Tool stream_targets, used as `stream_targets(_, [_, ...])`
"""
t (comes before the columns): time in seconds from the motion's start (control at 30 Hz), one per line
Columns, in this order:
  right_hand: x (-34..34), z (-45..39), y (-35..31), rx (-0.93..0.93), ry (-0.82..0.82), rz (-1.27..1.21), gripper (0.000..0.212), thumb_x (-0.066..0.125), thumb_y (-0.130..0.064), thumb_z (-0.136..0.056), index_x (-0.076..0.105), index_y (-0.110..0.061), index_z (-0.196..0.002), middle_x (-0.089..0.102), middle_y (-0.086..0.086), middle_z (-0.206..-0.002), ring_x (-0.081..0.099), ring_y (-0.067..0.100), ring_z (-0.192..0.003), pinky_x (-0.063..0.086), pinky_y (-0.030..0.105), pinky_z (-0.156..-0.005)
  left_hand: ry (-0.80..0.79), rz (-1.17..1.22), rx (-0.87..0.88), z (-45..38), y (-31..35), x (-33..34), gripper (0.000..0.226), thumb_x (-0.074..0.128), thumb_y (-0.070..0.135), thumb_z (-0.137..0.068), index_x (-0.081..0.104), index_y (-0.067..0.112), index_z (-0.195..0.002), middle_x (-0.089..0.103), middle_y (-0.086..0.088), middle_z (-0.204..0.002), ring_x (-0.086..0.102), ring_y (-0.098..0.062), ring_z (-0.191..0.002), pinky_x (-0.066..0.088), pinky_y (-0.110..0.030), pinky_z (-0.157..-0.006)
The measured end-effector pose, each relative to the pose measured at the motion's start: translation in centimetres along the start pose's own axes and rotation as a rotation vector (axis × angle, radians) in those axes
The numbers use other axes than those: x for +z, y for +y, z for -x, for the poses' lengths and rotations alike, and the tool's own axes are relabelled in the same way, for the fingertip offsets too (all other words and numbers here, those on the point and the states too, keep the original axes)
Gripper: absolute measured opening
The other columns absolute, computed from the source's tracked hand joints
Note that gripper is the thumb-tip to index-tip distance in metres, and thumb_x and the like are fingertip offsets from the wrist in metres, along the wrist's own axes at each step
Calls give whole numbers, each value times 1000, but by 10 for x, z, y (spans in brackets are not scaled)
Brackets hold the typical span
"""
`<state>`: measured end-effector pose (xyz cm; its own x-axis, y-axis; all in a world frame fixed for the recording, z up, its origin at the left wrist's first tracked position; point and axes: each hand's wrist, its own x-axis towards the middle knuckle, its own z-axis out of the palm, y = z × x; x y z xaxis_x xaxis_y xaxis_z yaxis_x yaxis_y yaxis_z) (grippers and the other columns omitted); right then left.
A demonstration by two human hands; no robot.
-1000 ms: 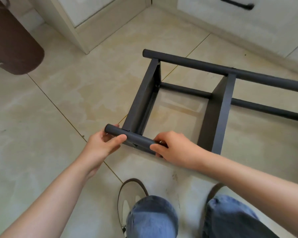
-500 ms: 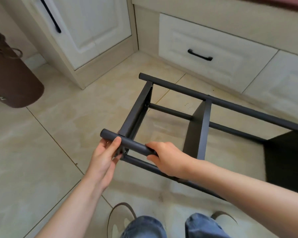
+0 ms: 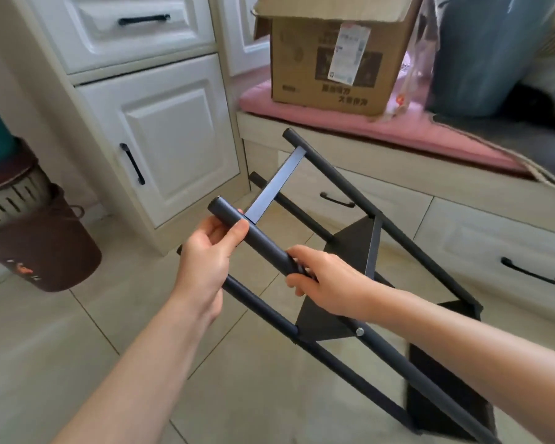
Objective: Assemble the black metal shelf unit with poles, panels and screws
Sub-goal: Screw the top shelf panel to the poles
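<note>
The black metal shelf unit [image 3: 375, 251] is tilted up off the tiled floor, its poles slanting from upper left to lower right. Three black panels join the poles: a top one [image 3: 276, 184], a middle one [image 3: 353, 248] and a lower one [image 3: 446, 395]. My left hand [image 3: 205, 261] grips the nearest pole [image 3: 260, 238] close to its top end. My right hand [image 3: 324, 277] grips the same pole a little lower down. A silver screw [image 3: 360, 331] shows on that pole below my right wrist.
White cabinets [image 3: 173, 129] with black handles stand behind the shelf unit. A cardboard box [image 3: 334, 59] sits on a pink cushion [image 3: 334, 120] on the bench at the back. A brown bin [image 3: 42, 245] stands at the left. Beige floor tiles [image 3: 61, 347] lie below.
Both hands have lifted the near pole, tilting the shelf unit up from lying on the floor. The view has risen, bringing the bench and box into sight.
</note>
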<state>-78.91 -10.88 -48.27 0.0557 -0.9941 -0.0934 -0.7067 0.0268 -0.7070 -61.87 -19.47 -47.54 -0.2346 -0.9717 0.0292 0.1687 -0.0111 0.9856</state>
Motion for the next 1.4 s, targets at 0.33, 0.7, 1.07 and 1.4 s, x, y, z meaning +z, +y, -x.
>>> stream_targets(0.33, [-48, 62, -42, -53, 138, -144, 29, 56, -22, -100, 41, -25, -124, 65, 2, -112, 67, 16, -104, 56, 44, -93, -184, -203, 316, 43, 93, 60, 17, 71, 20, -92, 68, 29, -106, 74, 20, -105, 67, 5, -103, 47, -4, -80])
stream_targets(0.7, [-51, 138, -39, -50, 134, -137, 48, 67, -15, -93, 40, -38, -125, 62, -18, -109, 65, 6, -108, 53, 31, -98, -458, -485, 444, 117, 104, 78, 31, 77, 15, -86, 69, 29, -113, 65, 29, -121, 37, 15, -136, 31, -3, -103])
stream_targets(1.07, [-46, 163, -41, -21, 142, -110, 33, 61, -21, -97, 53, -19, -129, 65, -1, -123, 64, 15, -111, 51, 38, -100, -417, -552, 431, 148, 104, 77, 33, 80, 22, -83, 68, 32, -113, 62, 24, -133, 41, 9, -137, 24, -47, -122])
stream_targets(1.4, [-57, 188, -22, -48, 242, -10, 18, 67, -36, -92, 52, -30, -82, 55, -23, -62, 50, 0, -57, 41, 13, -57, -414, -775, 643, 164, 105, 110, 32, 80, 53, -74, 65, 39, -99, 55, 34, -108, 45, 1, -130, 4, -50, -123])
